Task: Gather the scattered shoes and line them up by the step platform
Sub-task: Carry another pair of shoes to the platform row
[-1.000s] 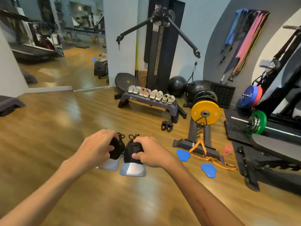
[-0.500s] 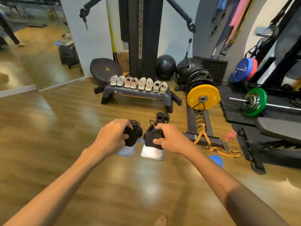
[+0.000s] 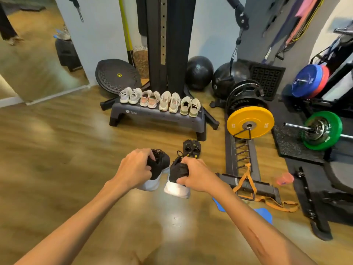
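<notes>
My left hand (image 3: 134, 168) grips a black sneaker with a white sole (image 3: 159, 169) by its heel. My right hand (image 3: 196, 175) grips the matching black sneaker (image 3: 176, 174) the same way. Both shoes hang side by side above the wooden floor, toes pointing away from me. Ahead stands the grey step platform (image 3: 160, 117) with several light-coloured shoes (image 3: 160, 100) lined up along its top. A pair of small black shoes (image 3: 191, 147) sits on the floor just in front of the platform's right leg, beyond my right hand.
A yellow weight plate (image 3: 250, 122) on a black floor rack with orange straps (image 3: 248, 180) lies to the right. Blue pads (image 3: 264, 214) lie near my right forearm. A cable machine column (image 3: 172, 44), black balls and a balance disc (image 3: 117, 75) stand behind the platform.
I have moved closer to the step platform, carrying both black sneakers forward. The platform and the small black shoes appear larger and nearer. My grip on both sneakers is unchanged.
</notes>
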`<state>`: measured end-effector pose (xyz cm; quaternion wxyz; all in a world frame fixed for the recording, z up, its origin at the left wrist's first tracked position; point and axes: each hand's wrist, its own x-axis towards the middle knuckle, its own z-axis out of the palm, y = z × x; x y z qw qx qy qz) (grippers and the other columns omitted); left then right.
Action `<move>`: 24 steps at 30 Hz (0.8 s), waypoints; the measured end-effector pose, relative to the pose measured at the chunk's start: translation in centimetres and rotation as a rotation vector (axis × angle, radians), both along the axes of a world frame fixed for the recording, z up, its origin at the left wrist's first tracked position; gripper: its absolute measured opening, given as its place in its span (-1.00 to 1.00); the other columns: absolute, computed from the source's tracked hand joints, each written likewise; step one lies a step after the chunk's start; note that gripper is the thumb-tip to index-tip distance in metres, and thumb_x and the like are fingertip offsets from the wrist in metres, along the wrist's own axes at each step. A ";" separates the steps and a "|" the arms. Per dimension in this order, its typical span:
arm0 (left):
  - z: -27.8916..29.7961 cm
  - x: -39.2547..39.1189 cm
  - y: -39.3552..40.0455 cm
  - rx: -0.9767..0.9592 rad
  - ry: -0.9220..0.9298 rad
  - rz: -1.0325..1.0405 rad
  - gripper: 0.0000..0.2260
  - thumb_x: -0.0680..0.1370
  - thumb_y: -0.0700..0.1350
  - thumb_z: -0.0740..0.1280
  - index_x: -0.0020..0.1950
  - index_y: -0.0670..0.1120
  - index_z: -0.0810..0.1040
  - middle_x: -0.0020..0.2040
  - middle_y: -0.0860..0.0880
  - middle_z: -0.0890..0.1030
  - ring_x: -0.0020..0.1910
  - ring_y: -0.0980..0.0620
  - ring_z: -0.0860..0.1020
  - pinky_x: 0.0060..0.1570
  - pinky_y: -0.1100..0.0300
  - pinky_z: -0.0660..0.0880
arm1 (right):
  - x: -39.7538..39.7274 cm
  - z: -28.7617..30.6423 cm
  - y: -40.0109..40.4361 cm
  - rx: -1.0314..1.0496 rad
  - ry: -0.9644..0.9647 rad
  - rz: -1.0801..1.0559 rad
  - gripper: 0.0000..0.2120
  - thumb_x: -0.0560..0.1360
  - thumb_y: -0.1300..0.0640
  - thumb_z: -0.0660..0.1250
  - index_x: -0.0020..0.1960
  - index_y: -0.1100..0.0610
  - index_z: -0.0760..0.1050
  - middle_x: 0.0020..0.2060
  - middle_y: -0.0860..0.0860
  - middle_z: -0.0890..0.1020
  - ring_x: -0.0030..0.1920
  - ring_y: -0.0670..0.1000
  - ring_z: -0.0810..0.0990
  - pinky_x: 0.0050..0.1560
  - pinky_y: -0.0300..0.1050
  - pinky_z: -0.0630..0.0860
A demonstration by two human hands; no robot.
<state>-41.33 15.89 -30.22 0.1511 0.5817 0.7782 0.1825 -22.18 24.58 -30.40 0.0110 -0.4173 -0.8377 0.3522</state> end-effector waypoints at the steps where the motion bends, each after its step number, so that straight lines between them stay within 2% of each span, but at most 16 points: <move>1: -0.6 -0.9 2.0 -0.023 -0.023 0.016 -0.76 0.38 -0.26 0.36 -0.08 0.03 0.47 0.00 -0.01 0.57 -0.03 0.00 0.49 -0.23 0.21 0.36 | -0.9 -0.6 1.9 -0.009 -0.018 -0.002 -0.75 0.38 0.13 0.45 -0.02 0.03 0.43 -0.11 -0.01 0.52 -0.04 -0.02 0.41 -0.32 -0.25 0.32; 5: -3.7 -4.7 10.3 -0.072 -0.107 0.005 -0.77 0.37 -0.27 0.37 -0.13 0.03 0.46 -0.12 -0.02 0.58 -0.16 0.04 0.45 -0.29 0.28 0.33 | -4.7 -3.8 9.2 -0.024 -0.065 -0.039 -0.76 0.40 0.14 0.44 -0.01 0.08 0.44 -0.06 0.05 0.52 0.04 0.03 0.38 -0.18 -0.14 0.32; 9: -6.3 -9.4 18.0 -0.148 -0.151 -0.012 -0.83 0.40 -0.24 0.41 -0.13 -0.01 0.50 -0.10 -0.06 0.59 -0.09 -0.05 0.51 -0.21 0.17 0.45 | -9.0 -6.1 16.3 -0.060 -0.113 -0.103 -0.78 0.41 0.18 0.43 -0.04 0.11 0.42 -0.10 0.04 0.49 0.07 0.09 0.43 -0.13 -0.09 0.41; 11: -7.4 -11.6 21.6 -0.217 -0.155 -0.061 -0.84 0.40 -0.23 0.40 -0.18 0.01 0.47 -0.12 -0.07 0.60 -0.07 -0.07 0.54 -0.21 0.18 0.45 | -10.8 -7.2 19.6 -0.060 -0.175 -0.125 -0.81 0.42 0.19 0.42 -0.06 0.15 0.42 -0.13 0.04 0.45 0.11 0.12 0.43 -0.06 -0.02 0.47; 14: -9.0 -14.5 27.3 -0.310 -0.120 -0.128 -0.89 0.37 -0.21 0.36 -0.22 -0.02 0.49 -0.21 -0.04 0.60 -0.15 -0.06 0.55 -0.26 0.15 0.46 | -13.5 -9.8 25.0 -0.016 -0.244 -0.125 -0.75 0.43 0.14 0.43 0.04 0.19 0.48 0.03 0.10 0.46 0.17 0.12 0.39 0.10 0.00 0.45; 16: -10.1 -16.0 31.3 -0.360 -0.088 -0.148 -0.92 0.37 -0.19 0.36 -0.18 -0.05 0.52 -0.21 -0.06 0.60 -0.16 -0.07 0.54 -0.22 0.10 0.48 | -15.2 -11.8 28.1 0.009 -0.280 -0.131 -0.77 0.42 0.09 0.45 -0.03 0.14 0.46 0.01 0.09 0.44 0.15 0.12 0.39 0.08 0.00 0.45; 18: -12.0 -17.2 35.4 -0.393 -0.061 -0.154 -0.91 0.38 -0.17 0.35 -0.17 -0.04 0.48 -0.22 -0.06 0.60 -0.16 -0.10 0.56 -0.27 0.12 0.43 | -16.8 -14.4 31.5 -0.022 -0.288 -0.152 -0.77 0.43 0.11 0.44 -0.07 0.10 0.39 -0.03 0.06 0.43 0.11 0.14 0.45 0.06 0.01 0.48; 21: -15.9 -18.1 41.6 -0.441 -0.049 -0.135 -0.88 0.39 -0.16 0.33 -0.17 -0.03 0.41 -0.24 -0.01 0.52 -0.19 -0.09 0.54 -0.32 0.19 0.29 | -19.0 -19.2 36.7 -0.113 -0.274 -0.172 -0.78 0.47 0.21 0.36 -0.04 0.10 0.31 -0.06 0.07 0.46 0.00 0.15 0.52 -0.03 0.06 0.52; 23: -19.4 -18.6 45.2 -0.505 -0.013 -0.127 -0.89 0.41 -0.13 0.32 -0.13 -0.05 0.42 -0.18 -0.06 0.54 -0.16 -0.11 0.55 -0.30 0.17 0.33 | -20.4 -22.9 40.0 -0.151 -0.300 -0.132 -0.76 0.48 0.30 0.29 -0.02 0.09 0.24 -0.11 0.08 0.43 -0.11 0.14 0.48 -0.14 0.07 0.48; 24: -21.1 -18.8 46.9 -0.534 -0.015 -0.116 -0.89 0.42 -0.11 0.32 -0.10 -0.08 0.45 -0.13 -0.09 0.58 -0.12 -0.14 0.57 -0.26 0.15 0.35 | -20.9 -25.2 41.6 -0.181 -0.313 -0.129 -0.75 0.48 0.33 0.25 0.03 0.10 0.25 -0.08 0.10 0.44 -0.10 0.15 0.49 -0.17 0.08 0.45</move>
